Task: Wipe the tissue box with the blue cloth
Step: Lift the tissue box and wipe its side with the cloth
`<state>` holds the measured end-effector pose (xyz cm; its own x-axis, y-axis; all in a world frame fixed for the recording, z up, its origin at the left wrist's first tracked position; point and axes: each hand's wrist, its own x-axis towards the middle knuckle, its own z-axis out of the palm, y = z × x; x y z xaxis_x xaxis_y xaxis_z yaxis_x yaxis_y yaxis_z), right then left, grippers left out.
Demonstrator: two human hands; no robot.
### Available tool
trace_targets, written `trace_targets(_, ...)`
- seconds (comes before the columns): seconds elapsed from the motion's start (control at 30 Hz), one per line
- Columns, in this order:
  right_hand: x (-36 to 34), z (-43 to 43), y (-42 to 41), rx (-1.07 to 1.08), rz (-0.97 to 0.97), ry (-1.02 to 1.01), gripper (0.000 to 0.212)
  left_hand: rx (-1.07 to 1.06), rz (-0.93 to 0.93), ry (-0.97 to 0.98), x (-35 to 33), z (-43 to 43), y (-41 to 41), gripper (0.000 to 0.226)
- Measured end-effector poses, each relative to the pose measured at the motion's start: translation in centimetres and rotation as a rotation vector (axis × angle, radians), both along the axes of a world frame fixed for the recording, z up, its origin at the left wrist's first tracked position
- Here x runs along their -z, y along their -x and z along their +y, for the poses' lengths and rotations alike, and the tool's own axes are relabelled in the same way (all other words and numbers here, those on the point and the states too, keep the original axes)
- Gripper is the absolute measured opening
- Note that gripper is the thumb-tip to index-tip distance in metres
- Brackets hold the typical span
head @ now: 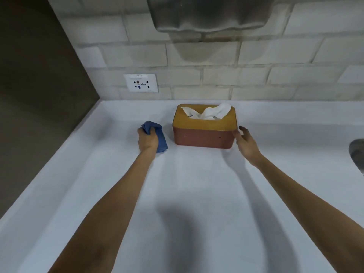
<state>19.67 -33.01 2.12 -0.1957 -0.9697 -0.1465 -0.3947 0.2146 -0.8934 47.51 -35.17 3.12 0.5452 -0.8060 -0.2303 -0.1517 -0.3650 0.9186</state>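
Observation:
The tissue box (202, 133) has a reddish-brown body and a yellow-tan lid, with white tissue (208, 112) sticking out of its slot. It stands on the white counter (189, 184) near the back wall. My left hand (147, 139) is closed around the bunched blue cloth (159, 137), a short gap to the left of the box. My right hand (246, 142) is at the box's front right corner, fingers spread, thumb touching or nearly touching the corner.
A white wall socket (141, 82) sits on the brick wall behind. A metal hand dryer (210, 14) hangs above the box. A dark side wall (39, 75) bounds the counter on the left. A grey rim (357, 152) shows at the right edge.

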Motion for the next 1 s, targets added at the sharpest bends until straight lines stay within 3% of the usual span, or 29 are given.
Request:
trace_targets(0.27,1.5,-0.9,-0.4,-0.016,-0.046,0.07,0.058,0.212,-0.122,0.052,1.4,-3.2,3.1,0.039)
trace_targets(0.67,2.0,2.3,-0.4,0.03,-0.047,0.16,0.05,0.214,-0.192,0.06,1.7,0.5,2.9,0.031)
trace_targets(1.0,-1.0,7.1,0.8,0.065,0.021,0.102,0.055,0.286,-0.395,-0.016,-1.2,5.5,1.7,0.026)
